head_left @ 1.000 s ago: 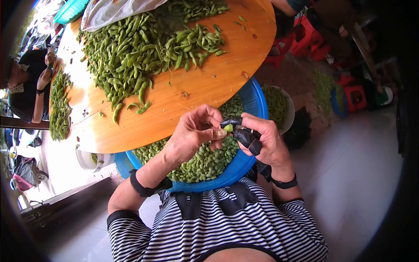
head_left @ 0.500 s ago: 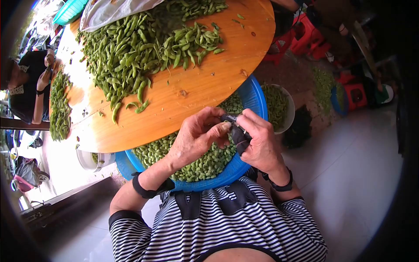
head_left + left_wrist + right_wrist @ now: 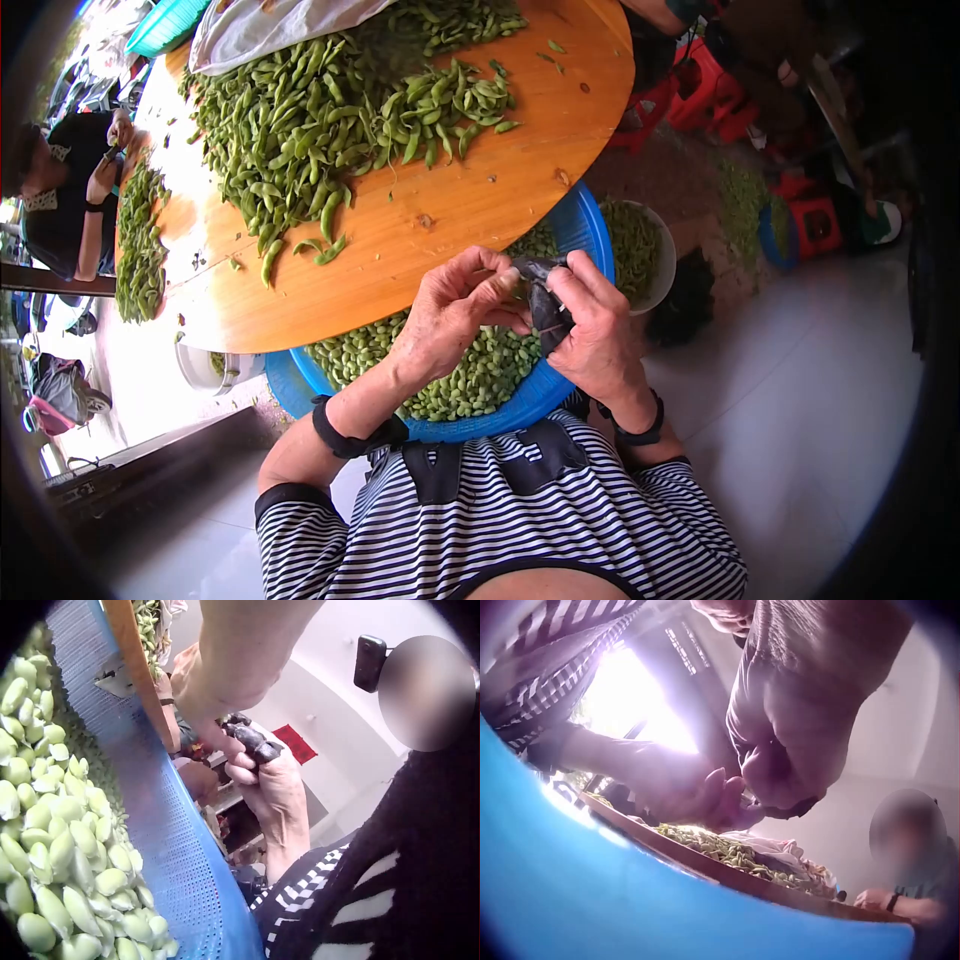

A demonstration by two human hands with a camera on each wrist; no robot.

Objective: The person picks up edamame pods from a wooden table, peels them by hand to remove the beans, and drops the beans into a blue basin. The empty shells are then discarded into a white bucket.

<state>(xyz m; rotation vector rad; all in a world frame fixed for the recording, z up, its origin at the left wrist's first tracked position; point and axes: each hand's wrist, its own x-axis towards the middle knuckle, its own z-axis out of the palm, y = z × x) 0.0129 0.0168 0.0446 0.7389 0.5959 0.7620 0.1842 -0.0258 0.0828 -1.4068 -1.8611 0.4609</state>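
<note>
In the head view my left hand (image 3: 440, 318) and right hand (image 3: 603, 335) meet over a blue basket (image 3: 596, 232) of shelled green beans (image 3: 465, 375). Black coverings (image 3: 546, 305) wrap the right thumb and a finger; they also show in the left wrist view (image 3: 253, 741). Both hands' fingertips pinch a small green pod, mostly hidden between them. The left thumb presses against a bent forefinger. In the right wrist view the right hand (image 3: 799, 712) hangs close above the left hand (image 3: 679, 784).
A wooden table (image 3: 400, 255) beyond the basket bears a large heap of pods (image 3: 290, 130) and a white cloth (image 3: 265, 35). Another person's arm (image 3: 90, 230) is at the left. A pale tub (image 3: 664, 262) and red stools (image 3: 697, 95) stand at the right.
The green piece seen between the fingertips a second ago is now mostly covered. The right hand has turned and its bare fingers have drawn in over the black coverings.
</note>
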